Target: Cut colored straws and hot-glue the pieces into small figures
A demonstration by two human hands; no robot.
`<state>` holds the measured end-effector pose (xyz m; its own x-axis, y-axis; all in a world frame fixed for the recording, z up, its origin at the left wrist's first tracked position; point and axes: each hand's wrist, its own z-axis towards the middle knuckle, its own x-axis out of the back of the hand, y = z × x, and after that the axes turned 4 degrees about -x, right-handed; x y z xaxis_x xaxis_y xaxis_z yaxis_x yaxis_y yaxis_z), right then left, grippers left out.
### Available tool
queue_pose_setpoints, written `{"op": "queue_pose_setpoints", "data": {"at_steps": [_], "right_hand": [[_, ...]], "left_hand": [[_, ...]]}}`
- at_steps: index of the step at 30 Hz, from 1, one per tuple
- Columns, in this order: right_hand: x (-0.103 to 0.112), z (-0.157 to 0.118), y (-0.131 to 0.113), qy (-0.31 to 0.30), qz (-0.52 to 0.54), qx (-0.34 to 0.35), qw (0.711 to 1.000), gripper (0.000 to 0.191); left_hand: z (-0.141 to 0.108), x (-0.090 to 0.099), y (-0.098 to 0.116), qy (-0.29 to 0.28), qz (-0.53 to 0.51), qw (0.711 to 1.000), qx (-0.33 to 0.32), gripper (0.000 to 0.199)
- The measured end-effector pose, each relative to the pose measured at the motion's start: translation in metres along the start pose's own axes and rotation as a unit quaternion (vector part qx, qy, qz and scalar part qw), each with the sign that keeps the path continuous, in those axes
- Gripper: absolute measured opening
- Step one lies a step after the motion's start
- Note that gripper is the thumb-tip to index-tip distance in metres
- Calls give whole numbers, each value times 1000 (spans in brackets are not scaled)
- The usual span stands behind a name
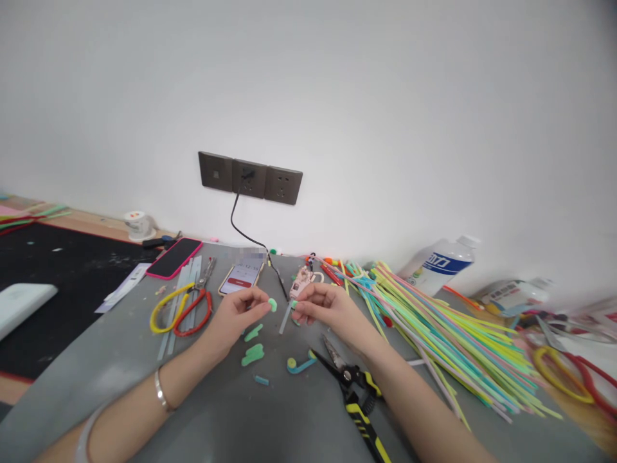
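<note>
My left hand (241,316) pinches a small curled piece of green pipe cleaner (272,305) between thumb and fingertip. Facing it, my right hand (330,310) grips another small green piece (294,305), partly covered by the fingers. Just behind the hands lies a pink glue gun (301,281), with a translucent glue stick (285,319) close to it. Bent green pipe cleaner shapes (253,354) rest on the grey mat below the left hand. A blue and yellow-green curled piece (299,364) lies beside black-and-yellow shears (354,386), near my right forearm.
Pipe cleaners (434,321) spread across the right side. Red-and-yellow pliers (187,308), clear glue sticks (173,321) and a lit phone (241,275) lie left. A black cord (241,222) runs from the wall socket (249,178). White bottles (441,263) lean by the wall.
</note>
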<state>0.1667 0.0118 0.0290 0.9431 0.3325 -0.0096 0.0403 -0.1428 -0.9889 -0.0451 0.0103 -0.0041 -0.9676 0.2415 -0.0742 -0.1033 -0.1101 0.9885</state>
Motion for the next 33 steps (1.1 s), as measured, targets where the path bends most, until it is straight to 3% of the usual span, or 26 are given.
{"op": "queue_pose_setpoints", "data": {"at_steps": [5,16,26,33], "right_hand": [[2,1,0,18,-25,60,998,27],[4,-3,-1,7,-33,35,999,23],[2,-2,-2,0,60,2,998,31],[-4,3,6,7,24,1,1000,33]], "left_hand": [[-1,1,-1,-1,3,1000,1,27],[1,0,1,-3,9,1000,-3,28],[2,0,-2,2,3,1000,1,29],[-1,-2,4,-4,22,1000,1,30]]}}
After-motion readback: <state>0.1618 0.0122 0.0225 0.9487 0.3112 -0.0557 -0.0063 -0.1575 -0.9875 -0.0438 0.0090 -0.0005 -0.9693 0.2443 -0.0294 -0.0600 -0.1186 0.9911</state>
